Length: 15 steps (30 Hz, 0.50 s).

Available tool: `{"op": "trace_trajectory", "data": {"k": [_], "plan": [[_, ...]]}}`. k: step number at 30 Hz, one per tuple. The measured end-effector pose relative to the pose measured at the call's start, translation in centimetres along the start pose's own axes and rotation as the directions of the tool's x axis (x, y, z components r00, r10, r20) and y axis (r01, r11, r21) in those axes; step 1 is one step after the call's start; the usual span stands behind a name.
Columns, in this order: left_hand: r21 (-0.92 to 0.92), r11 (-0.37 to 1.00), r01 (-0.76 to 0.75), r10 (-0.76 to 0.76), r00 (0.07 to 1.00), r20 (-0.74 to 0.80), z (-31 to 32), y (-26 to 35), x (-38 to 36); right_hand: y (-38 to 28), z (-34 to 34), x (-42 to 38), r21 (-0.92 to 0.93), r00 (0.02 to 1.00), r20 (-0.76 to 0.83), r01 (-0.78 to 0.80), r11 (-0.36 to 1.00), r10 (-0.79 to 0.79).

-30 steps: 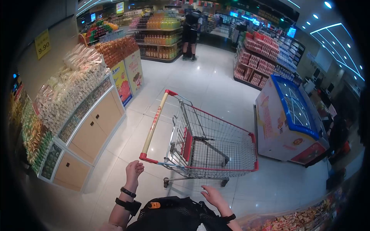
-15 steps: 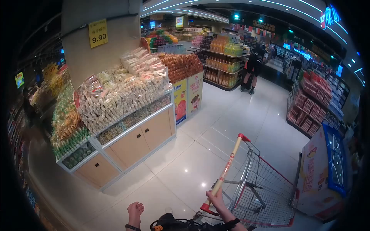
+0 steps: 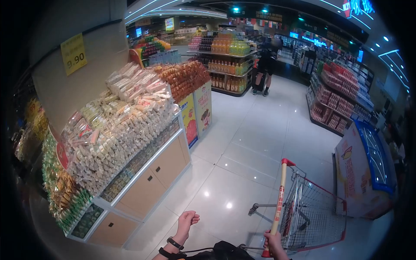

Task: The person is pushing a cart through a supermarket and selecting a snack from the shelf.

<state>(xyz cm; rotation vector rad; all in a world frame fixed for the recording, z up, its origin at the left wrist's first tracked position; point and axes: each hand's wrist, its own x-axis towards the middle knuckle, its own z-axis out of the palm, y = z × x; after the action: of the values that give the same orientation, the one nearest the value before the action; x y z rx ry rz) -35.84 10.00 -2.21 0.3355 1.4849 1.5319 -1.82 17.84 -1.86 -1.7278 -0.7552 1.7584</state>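
Steering the shopping cart (image 3: pixel 310 216) one-handed: my right hand (image 3: pixel 274 242) is wrapped around the near end of the cart handle (image 3: pixel 279 199), at the lower right of the view. The basket is empty as far as the wire mesh shows, and the cart stands on the white tiled floor (image 3: pixel 242 164) with its nose toward the blue-rimmed chest freezer (image 3: pixel 368 173).

My left hand (image 3: pixel 187 221) grasps nothing; it hangs loosely curled over the floor, well apart from the handle, with a dark band on the wrist. A black bag (image 3: pixel 227 251) sits against my body between the arms.

Judgement: the step in hand is rolling the cart along the aisle. The next move likely calls for a second grip on the handle, or a firm one-handed turn, to swing the cart away from the freezer and into the open lane.

Surroundings: to my left, a display stand (image 3: pixel 143 182) heaped with packaged snacks (image 3: pixel 117 117), a yellow price sign (image 3: pixel 73 54) on the pillar above. Further on, drink shelves (image 3: pixel 227 52). A person in dark clothes (image 3: pixel 265 65) stands by them, far down the aisle.

Obstacles: the freezer is close on the right; the stand's corner narrows the left.
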Motion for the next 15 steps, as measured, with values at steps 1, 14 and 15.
{"op": "trace_trajectory", "data": {"k": [1,14,15], "plan": [[0.002,1.0,0.003,-0.003,0.998,0.057,1.2,0.6,1.7,-0.2,0.1,0.5,0.036,1.0,-0.027,0.009,0.999,-0.008],[0.37,0.923,-0.103,-0.056,0.918,0.393,11.4,2.6,20.2,-0.9,1.9,6.3,0.014,0.991,-0.13,0.035,0.999,-0.033],[0.42,0.895,-0.148,-0.065,0.889,0.454,13.1,4.6,20.7,-3.2,2.6,5.5,0.114,0.99,-0.122,-0.053,0.992,0.067]]}}
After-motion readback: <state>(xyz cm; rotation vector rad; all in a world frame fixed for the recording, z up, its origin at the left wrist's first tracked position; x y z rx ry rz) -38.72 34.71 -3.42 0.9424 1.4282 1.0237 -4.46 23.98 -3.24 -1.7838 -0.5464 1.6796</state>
